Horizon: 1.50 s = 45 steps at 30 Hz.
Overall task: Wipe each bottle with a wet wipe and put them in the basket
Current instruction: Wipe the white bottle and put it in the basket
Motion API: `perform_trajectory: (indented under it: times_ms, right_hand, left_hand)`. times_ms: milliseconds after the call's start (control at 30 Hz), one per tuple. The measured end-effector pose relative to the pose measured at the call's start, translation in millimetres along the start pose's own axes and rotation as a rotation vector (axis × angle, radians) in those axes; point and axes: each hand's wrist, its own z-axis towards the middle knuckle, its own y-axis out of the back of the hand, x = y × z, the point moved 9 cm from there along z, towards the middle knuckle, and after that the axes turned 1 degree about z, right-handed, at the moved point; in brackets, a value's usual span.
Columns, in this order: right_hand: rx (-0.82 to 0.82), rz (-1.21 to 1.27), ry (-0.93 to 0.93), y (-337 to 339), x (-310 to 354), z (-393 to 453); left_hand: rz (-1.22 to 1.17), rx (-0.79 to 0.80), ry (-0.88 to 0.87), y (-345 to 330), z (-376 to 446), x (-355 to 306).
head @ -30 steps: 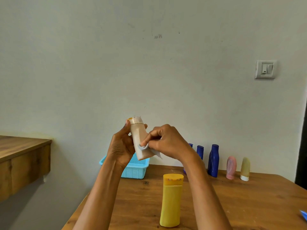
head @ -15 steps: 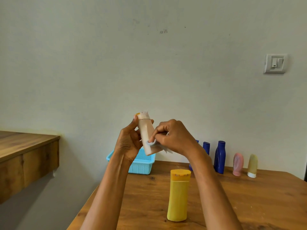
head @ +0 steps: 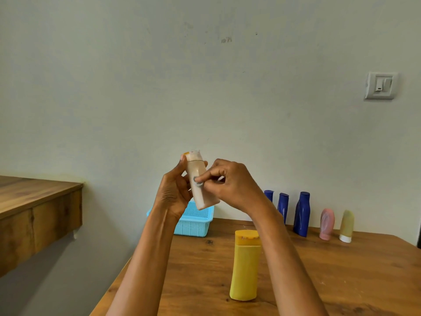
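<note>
Above the wooden table (head: pixel 341 281), left hand (head: pixel 174 192) grips the beige bottle (head: pixel 200 185) upright while right hand (head: pixel 230 183) pinches the wet wipe (head: pixel 197 181) against its side, wiping step underway; next likely: drop it into the blue basket (head: pixel 193 221) just behind.

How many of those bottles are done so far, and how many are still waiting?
None looks done: what shows of the blue basket holds no bottle. In hand: the left hand holds a beige bottle while the right hand rubs it with a wipe. Left: the yellow bottle and five by the wall.
</note>
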Motion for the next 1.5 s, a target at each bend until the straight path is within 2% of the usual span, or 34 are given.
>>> perform_trajectory:
  times_ms: [67,100,200,267,600,667,733,800,1000,1133,1200,1300,1433,1500]
  right_hand:
    - [0.068,-0.012,-0.044,-4.3,-4.3,-1.5]
    - [0.047,-0.013,-0.045,-1.1,-4.1,-1.3]
    - [-0.188,0.004,0.02,22.7,2.5,-0.6]
    - [-0.229,0.022,0.057,24.1,7.0,0.4]
    - [0.021,-0.04,-0.049,-8.6,-3.5,0.8]
    - [-0.048,-0.019,-0.034,1.1,-2.4,0.6]
    - [-0.201,0.004,0.007,17.5,0.6,0.2]
    - [-0.251,0.009,0.048,20.9,4.3,0.8]
    - [-0.09,-0.003,0.023,1.1,4.2,2.2]
    - [0.102,-0.027,-0.067,-10.8,-4.4,-0.8]
    - [0.055,-0.055,-0.056,-4.0,-3.5,-0.3]
    - [-0.164,0.0,0.037,16.8,5.4,0.5]
    - [-0.052,0.033,0.056,-5.4,5.1,3.7]
    - [-0.051,0.053,0.04,-10.0,1.5,4.9]
  left_hand:
    - [0.0,-0.008,0.011,0.6,-0.5,3.0]
    - [-0.003,-0.013,0.019,0.3,-0.7,4.8]
    - [0.028,-0.024,0.015,-1.1,0.9,6.9]
    - [0.045,-0.03,0.005,-2.2,1.4,6.7]
    - [0.01,0.0,-0.022,5.4,1.6,0.0]
    - [0.012,0.007,-0.015,3.2,1.2,1.7]
    - [0.024,-0.005,-0.013,2.8,1.1,4.0]
    - [0.036,-0.015,-0.013,2.7,1.1,6.1]
    - [0.007,-0.004,-0.018,3.8,0.5,0.1]
    - [0.007,0.005,-0.017,5.2,-0.9,-3.0]
    - [0.001,-0.001,-0.006,4.6,-1.4,-1.2]
    - [0.022,-0.016,-0.02,4.1,-0.7,-0.3]
    - [0.024,-0.007,-0.024,6.0,0.6,0.2]
    - [0.013,0.004,-0.03,9.5,0.8,-1.5]
